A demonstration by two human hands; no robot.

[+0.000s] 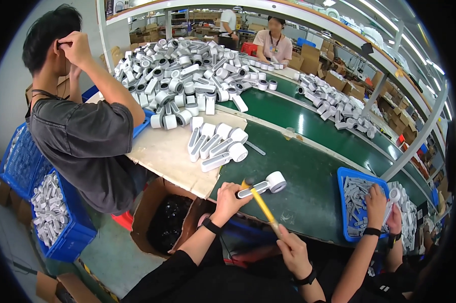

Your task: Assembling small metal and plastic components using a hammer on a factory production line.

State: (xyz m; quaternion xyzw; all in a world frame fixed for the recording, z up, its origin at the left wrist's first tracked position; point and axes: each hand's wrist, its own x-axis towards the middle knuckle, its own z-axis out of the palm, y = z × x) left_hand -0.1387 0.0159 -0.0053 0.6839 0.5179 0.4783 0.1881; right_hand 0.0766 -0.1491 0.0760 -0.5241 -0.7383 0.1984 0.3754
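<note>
Clock from view centre. Green tabletop (304, 197) runs from 1 to 4. Big heap (182, 76) of white-and-grey round-headed units at 11, jumbled, probably bulk stock. Blue crate (76, 240) at 8, below tabletop height, loaded with loose white-grey parts. Open carton (143, 217) at 7, dark glossy contents, can't identify. Blue tray (342, 207) at 4, flat grey slim pieces inside, co-worker's hands (375, 207) over it. Five units (211, 146) side by side mid-view, heads toward 1, likely spaced to stay separate from the heap. Hammer (263, 206): right grip (294, 252) wrapped round yellow handle's end, likely for leverage; its head sits by the held unit, contact unclear. Held unit (267, 186) at 5: left grip (228, 203) clasps handle end, head toward 2, presumably steadying it.
</note>
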